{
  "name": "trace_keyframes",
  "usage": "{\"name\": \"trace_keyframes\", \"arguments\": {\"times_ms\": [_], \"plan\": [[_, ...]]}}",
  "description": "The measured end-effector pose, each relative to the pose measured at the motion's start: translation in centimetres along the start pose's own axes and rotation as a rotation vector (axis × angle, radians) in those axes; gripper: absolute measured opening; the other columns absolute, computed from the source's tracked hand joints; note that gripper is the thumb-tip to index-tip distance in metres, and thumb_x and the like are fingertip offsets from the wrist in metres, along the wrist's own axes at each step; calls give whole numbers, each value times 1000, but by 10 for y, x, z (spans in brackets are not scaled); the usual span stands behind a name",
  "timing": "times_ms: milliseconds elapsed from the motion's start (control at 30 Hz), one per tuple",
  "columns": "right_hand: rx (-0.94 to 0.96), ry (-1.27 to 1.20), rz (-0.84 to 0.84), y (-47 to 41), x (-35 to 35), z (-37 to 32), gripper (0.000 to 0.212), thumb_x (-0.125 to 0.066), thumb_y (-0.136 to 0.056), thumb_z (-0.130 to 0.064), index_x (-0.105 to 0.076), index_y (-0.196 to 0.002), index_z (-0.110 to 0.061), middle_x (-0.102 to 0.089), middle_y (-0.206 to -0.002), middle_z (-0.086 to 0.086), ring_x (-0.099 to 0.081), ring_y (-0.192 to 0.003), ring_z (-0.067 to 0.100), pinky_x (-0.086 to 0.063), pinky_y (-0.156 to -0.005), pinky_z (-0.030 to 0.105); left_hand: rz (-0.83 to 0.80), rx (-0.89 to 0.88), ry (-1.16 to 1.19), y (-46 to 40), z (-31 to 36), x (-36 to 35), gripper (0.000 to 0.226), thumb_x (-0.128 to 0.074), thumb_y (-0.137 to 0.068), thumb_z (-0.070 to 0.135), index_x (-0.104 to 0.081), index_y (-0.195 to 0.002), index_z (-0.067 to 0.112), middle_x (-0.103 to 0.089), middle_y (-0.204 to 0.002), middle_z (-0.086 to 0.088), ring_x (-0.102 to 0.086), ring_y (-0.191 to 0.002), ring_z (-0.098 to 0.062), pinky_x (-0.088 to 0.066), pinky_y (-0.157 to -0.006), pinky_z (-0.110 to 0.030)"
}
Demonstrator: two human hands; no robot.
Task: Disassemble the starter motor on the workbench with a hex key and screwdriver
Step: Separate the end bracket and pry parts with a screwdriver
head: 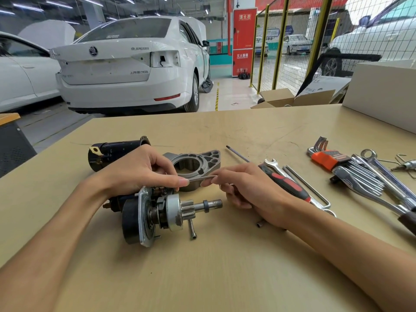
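Both hands meet at the centre of the frame over a tan workbench (225, 266). Left hand (144, 172) curls down onto the top of the starter motor core (157, 212), its fingertips also touching one end of a slim hex key (202, 177). Right hand (245, 188) pinches the other end of that key between thumb and fingers, with the remaining fingers loosely bent.

The motor core lies on its side at lower centre, pinion shaft pointing right. Behind it sit the grey nose housing (198, 163) and, towards the left, the black motor casing (112, 152) (both already separated). A loose bolt (192, 229) lies just beside the pinion, and a small sleeve (260, 224) lies near the right wrist. A red-handled screwdriver (286, 183) rests behind the right hand, with spanners (382, 176) and a hex key set (328, 158) at the right edge.

Risks, as I judge them: the core is round and could roll if the left hand eases off; a key seated poorly could slip and round a screw head; either forearm could knock the loose bolt or sleeve away.
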State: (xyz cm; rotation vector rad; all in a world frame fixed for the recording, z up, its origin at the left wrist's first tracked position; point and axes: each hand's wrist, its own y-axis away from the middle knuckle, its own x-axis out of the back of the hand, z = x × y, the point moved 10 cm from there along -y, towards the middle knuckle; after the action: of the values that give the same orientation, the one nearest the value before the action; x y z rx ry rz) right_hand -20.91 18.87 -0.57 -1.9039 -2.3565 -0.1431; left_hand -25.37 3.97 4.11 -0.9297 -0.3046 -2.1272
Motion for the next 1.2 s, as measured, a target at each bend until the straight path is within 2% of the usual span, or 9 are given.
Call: {"name": "trace_keyframes", "arguments": {"times_ms": [67, 167, 233, 333, 467, 533, 667, 1067, 1200], "plan": [[6, -7, 11, -1, 1, 0, 23, -57, -96, -14, -81, -95, -15, -40, -59, -4, -36, -46, 11, -28, -39, 18, 0, -15, -1, 0, 2, 0, 29, -80, -74, 54, -79, -69, 25, -47, -48, 6, -39, -49, -6, -34, -55, -15], [27, -15, 38, -2, 4, 0, 20, -62, -94, -12, -80, -101, -18, -49, -54, -7, -46, -44, 10, -34, -39, 18, -10, -44, -21, 1, 7, -2, 36, -74, -77, 62, -81, -72, 27, -51, -57, -17, -37, -54, -15, -29, -54, -22], [37, -12, 32, -3, 3, 1, 19, -64, -94, -12, -78, -104, -21, -57, -49, -11, -50, -45, 9, -39, -40, 18, -14, -39, -24, 1, 6, -2, 38, -72, -72, 64, -81, -73, 27, -54, -63, -23, -38, -56, -17, -29, -55, -24], [44, 15, 31, -3, 1, 0, 19, -63, -95, -9, -76, -101, -22, -63, -51, -9, -54, -44, 9, -43, -42, 18, -17, -36, -5, 0, 4, -2, 33, -75, -73, 59, -80, -71, 26, -52, -54, -10, -38, -53, -10, -31, -53, -18], [1, -24, 101, -3, 6, 4, 13, -59, -92, -7, -70, -94, -14, -65, -69, 2, -57, -47, 20, -43, -41, 22, -13, -46, -7, 0, 4, -1, 37, -74, -71, 62, -80, -72, 25, -48, -57, -20, -36, -55, -19, -29, -54, -26], [-16, -53, 116, -3, 8, 6, 8, -58, -94, -9, -64, -92, -12, -62, -76, 5, -57, -48, 21, -42, -40, 24, -3, -50, -2, 0, 3, 0, 38, -73, -72, 62, -80, -72, 25, -48, -55, -15, -37, -54, -15, -31, -54, -22], [-28, -46, 106, -4, 6, 6, 9, -61, -95, -19, -60, -96, -10, -60, -74, 2, -56, -47, 18, -41, -40, 24, 9, -44, 13, 0, 1, 2, 38, -73, -73, 62, -80, -70, 24, -45, -50, 2, -35, -51, -10, -32, -52, -18], [-61, 1, 177, -2, 11, 7, 21, -61, -97, -26, -57, -103, -6, -57, -69, 1, -56, -46, 15, -41, -39, 24, 35, -45, 40, 0, 1, 5, 31, -80, -71, 53, -80, -70, 22, -40, -49, 0, -33, -48, -9, -34, -52, -13], [-56, -35, 145, 0, 7, 5, 36, -46, -104, -32, -63, -84, -7, -56, -58, 1, -54, -44, 16, -39, -37, 24, 40, -39, 39, 1, 2, 4, 22, -83, -72, 40, -79, -67, 18, -36, -47, 1, -33, -47, -9, -41, -61, -10]]}}
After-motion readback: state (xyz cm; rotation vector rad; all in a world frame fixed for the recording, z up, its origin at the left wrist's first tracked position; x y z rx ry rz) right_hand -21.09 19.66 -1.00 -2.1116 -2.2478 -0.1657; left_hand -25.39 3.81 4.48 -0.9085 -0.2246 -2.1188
